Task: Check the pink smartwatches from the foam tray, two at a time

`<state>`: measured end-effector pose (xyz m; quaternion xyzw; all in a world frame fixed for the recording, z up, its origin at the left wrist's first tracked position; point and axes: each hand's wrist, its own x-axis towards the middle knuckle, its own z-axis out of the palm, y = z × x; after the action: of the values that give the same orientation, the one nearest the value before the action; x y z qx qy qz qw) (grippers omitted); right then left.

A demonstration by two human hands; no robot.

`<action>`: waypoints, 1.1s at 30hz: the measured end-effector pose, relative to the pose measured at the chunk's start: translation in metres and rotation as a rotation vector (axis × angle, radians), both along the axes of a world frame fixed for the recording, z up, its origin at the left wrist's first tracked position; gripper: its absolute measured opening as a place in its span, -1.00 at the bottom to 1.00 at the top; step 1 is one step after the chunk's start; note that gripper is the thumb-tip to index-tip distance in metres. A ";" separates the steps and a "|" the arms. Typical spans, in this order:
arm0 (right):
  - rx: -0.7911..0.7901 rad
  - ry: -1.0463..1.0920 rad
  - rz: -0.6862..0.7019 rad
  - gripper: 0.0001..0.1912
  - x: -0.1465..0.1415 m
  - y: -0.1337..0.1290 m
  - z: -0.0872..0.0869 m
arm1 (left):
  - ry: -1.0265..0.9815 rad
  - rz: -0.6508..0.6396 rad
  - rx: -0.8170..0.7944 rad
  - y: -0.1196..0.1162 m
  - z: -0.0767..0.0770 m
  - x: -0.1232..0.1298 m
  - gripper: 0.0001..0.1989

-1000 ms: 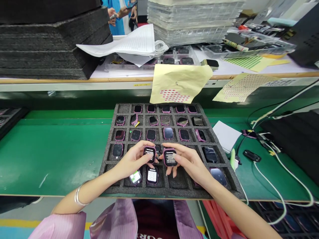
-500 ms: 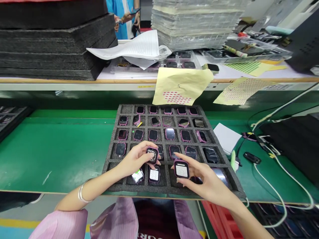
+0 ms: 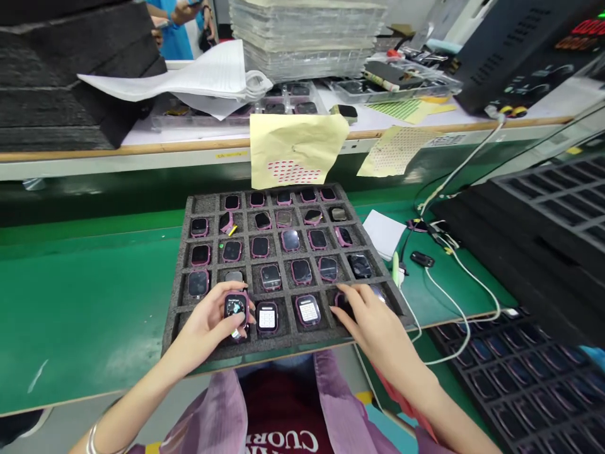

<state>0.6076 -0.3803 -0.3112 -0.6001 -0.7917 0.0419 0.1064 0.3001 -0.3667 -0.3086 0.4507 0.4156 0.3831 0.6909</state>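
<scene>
My left hand [image 3: 215,318] grips a purple-framed smartwatch [image 3: 235,305] with a lit round dial, its thumb resting on the screen. Below that watch, part of another lit one is covered by the hand. In the front row of a black foam tray [image 3: 288,345], my right hand [image 3: 371,318] has its fingers closed around a dark smartwatch [image 3: 343,305], partly hidden by them. Between my hands lie two watches with white grid screens, one smartwatch [image 3: 267,317] nearer the left hand and another smartwatch [image 3: 308,309] to its right. Several dark-screened watches fill the rows behind.
A shelf [image 3: 189,149] runs behind the tray, with black foam stacks [image 3: 57,75], clear plastic trays [image 3: 307,44] and papers [image 3: 189,72] on it. Yellow sticker sheets [image 3: 297,148] hang from its edge. White cables [image 3: 491,296] and a black case [image 3: 510,239] are at right.
My right hand has let go of the lit grid-screen watch, now in a front-row compartment, and moved right to a dark watch. My left hand still holds its watch. The view has shifted right.
</scene>
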 end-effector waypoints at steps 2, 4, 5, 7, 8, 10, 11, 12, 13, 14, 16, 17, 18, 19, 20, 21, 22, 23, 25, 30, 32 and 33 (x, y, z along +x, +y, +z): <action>0.010 0.143 -0.086 -0.61 -0.001 -0.005 -0.003 | 0.009 0.023 0.013 -0.001 0.001 0.004 -0.62; 0.004 0.312 -0.103 -0.67 -0.001 -0.008 -0.002 | 0.002 0.036 0.025 0.001 0.002 0.010 -0.62; 0.001 0.415 -0.081 -0.70 -0.001 -0.009 0.000 | -0.006 0.042 0.028 0.002 0.004 0.014 -0.62; -0.001 0.707 -0.021 -0.76 -0.004 -0.008 0.005 | -0.019 0.059 0.036 0.005 0.007 0.022 -0.62; 0.003 0.884 -0.018 -0.79 -0.007 -0.006 0.007 | -0.025 0.069 0.040 0.006 0.008 0.026 -0.62; -0.024 1.182 -0.090 -0.85 -0.014 0.000 0.009 | -0.040 0.075 0.052 0.009 0.011 0.036 -0.63; -0.058 1.272 -0.148 -0.86 -0.018 0.004 0.009 | -0.053 0.068 0.058 0.010 0.011 0.040 -0.63; -0.106 1.320 -0.197 -0.85 -0.022 0.009 0.009 | -0.068 0.058 0.062 0.011 0.011 0.044 -0.63; -0.170 1.339 -0.218 -0.84 -0.025 0.014 0.009 | -0.084 0.046 0.062 0.011 0.011 0.048 -0.64; -0.246 1.354 -0.208 -0.81 -0.027 0.019 0.009 | -0.099 0.039 0.057 0.011 0.010 0.051 -0.64; -0.420 1.420 -0.118 -0.71 -0.029 0.026 0.009 | -0.125 0.041 0.044 0.012 0.009 0.054 -0.66; -0.513 1.463 -0.050 -0.64 -0.029 0.028 0.009 | -0.132 0.047 0.034 0.012 0.008 0.054 -0.67; -0.603 1.506 0.022 -0.57 -0.028 0.029 0.009 | -0.136 0.053 0.026 0.012 0.007 0.054 -0.67; -0.679 1.545 0.087 -0.52 -0.027 0.029 0.008 | -0.137 0.060 0.019 0.012 0.006 0.054 -0.68; -0.738 1.574 0.142 -0.48 -0.026 0.029 0.007 | -0.135 0.067 0.012 0.012 0.005 0.053 -0.68; -0.770 1.592 0.185 -0.46 -0.025 0.028 0.006 | -0.130 0.072 0.004 0.013 0.004 0.053 -0.68; -0.775 1.599 0.215 -0.46 -0.025 0.027 0.004 | -0.126 0.077 -0.002 0.013 0.004 0.053 -0.68; -0.753 1.603 0.231 -0.49 -0.025 0.027 0.003 | -0.125 0.079 -0.005 0.013 0.003 0.054 -0.68; -0.684 1.609 0.241 -0.57 -0.027 0.025 0.000 | -0.124 0.067 -0.010 0.013 0.003 0.055 -0.68; -0.688 1.706 0.236 -0.48 -0.032 0.024 0.000 | -0.032 0.035 0.029 0.009 0.005 0.060 -0.65; -0.755 1.748 0.254 -0.52 -0.033 0.023 0.000 | 0.028 0.029 0.048 0.006 0.006 0.062 -0.66; -0.782 1.759 0.258 -0.58 -0.034 0.022 0.000 | 0.051 0.028 0.059 0.004 0.007 0.063 -0.67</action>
<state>0.5740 -0.3579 -0.3110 -0.2561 -0.4191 0.7470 0.4480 0.3626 -0.3626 -0.3019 0.4744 0.4280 0.3933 0.6611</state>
